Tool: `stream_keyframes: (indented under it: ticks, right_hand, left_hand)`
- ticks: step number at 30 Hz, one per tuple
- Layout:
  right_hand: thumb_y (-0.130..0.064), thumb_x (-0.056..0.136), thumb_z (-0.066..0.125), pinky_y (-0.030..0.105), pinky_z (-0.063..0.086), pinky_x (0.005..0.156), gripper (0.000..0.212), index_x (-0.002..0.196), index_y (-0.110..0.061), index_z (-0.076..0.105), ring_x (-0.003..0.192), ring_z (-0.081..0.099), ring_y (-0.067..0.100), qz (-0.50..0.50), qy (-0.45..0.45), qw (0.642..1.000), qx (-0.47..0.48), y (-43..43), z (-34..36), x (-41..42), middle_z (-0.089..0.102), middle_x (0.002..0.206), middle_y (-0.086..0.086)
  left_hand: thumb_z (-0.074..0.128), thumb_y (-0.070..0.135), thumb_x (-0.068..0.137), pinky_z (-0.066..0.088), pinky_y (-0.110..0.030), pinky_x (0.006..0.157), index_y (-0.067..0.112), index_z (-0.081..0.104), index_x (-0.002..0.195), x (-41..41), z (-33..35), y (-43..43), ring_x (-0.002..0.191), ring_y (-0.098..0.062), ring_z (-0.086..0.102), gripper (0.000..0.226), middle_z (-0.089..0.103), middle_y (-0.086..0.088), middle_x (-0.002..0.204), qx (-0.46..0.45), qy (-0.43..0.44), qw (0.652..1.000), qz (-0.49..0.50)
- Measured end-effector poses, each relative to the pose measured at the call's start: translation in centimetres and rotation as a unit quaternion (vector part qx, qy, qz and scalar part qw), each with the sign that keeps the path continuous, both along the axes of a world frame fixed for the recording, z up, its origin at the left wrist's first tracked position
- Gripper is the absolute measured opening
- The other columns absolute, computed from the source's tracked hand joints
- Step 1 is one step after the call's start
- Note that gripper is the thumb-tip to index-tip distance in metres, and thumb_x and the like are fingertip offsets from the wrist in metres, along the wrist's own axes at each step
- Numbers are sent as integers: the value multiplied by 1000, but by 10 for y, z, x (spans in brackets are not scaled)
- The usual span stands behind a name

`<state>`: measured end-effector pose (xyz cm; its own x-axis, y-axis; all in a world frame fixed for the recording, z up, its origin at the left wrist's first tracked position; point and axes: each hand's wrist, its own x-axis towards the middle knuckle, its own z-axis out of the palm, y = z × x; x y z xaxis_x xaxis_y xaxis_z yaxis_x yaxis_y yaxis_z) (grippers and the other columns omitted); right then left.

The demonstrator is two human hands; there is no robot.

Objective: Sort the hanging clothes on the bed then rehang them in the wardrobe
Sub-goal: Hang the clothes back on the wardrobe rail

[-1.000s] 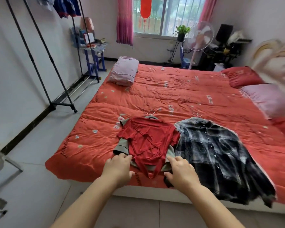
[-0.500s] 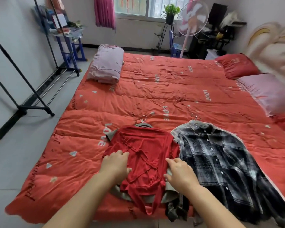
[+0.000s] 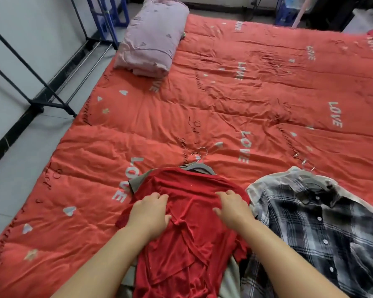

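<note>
Red quilt (image 3: pixel 235 100) printed with "LOVE" and small hearts is spread over the bed, with grey floor (image 3: pixel 19 173) seen along its left edge. A folded lilac blanket (image 3: pixel 153 37) is laid at the far left of the bed, and the black base of a clothes rail (image 3: pixel 52 91) is set on the floor against the white wall.

Two piles of clothes are laid side by side at the near edge of the bed. On the left, a red top (image 3: pixel 192 229) is spread over a grey garment (image 3: pixel 138 180), whose edge is seen at the upper left and again below the red hem. Grey hangers with metal hooks (image 3: pixel 199 157) are seen sticking out above the red collar. On the right, a black and white plaid shirt (image 3: pixel 323 235) is laid open-faced, buttons showing, with a hook (image 3: pixel 306 165) at its collar; its left edge is touching the red pile.

Both hands are laid palm down on the upper part of the red top. The left hand (image 3: pixel 149 214) is pressed flat, its fingers spread and nothing grasped. The right hand (image 3: pixel 233 208) is likewise flat, fingers released and pointed up the bed, just beside the plaid shirt
</note>
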<state>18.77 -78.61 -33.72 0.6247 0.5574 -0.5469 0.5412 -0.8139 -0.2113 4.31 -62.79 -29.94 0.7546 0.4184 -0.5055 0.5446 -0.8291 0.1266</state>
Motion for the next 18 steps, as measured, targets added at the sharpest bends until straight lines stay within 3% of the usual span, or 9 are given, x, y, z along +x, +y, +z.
stream_keyframes:
  ticks: [9,13,15,18]
  right_hand:
    - [-27,92,53,42,42,96,39,128,-11,49,117,48,35,-5,25,1000,1,68,-126,103,48,125,15]
    - [-7,92,37,43,40,94,49,140,-12,35,120,47,36,-35,14,999,23,92,-166,127,45,133,15]
    - [-10,94,38,43,40,94,48,141,-12,33,120,47,36,-48,20,998,31,100,-183,132,46,132,17]
    - [-21,93,52,44,43,89,33,124,-11,50,112,49,37,-62,-1,997,51,104,-197,134,50,119,17]
  left_hand:
    - [49,41,92,38,-34,101,21,32,140,59,-97,18,126,-22,42,55,41,-1,137,-38,49,998,21]
    - [46,40,93,36,-33,102,20,32,141,59,-125,19,125,-21,42,54,41,0,136,-46,65,997,12]
    - [46,40,93,36,-33,102,20,32,141,57,-136,20,124,-20,42,53,40,1,135,-50,67,996,12]
    - [46,39,94,35,-32,101,21,33,140,54,-147,20,124,-20,42,51,40,1,135,-55,64,996,14]
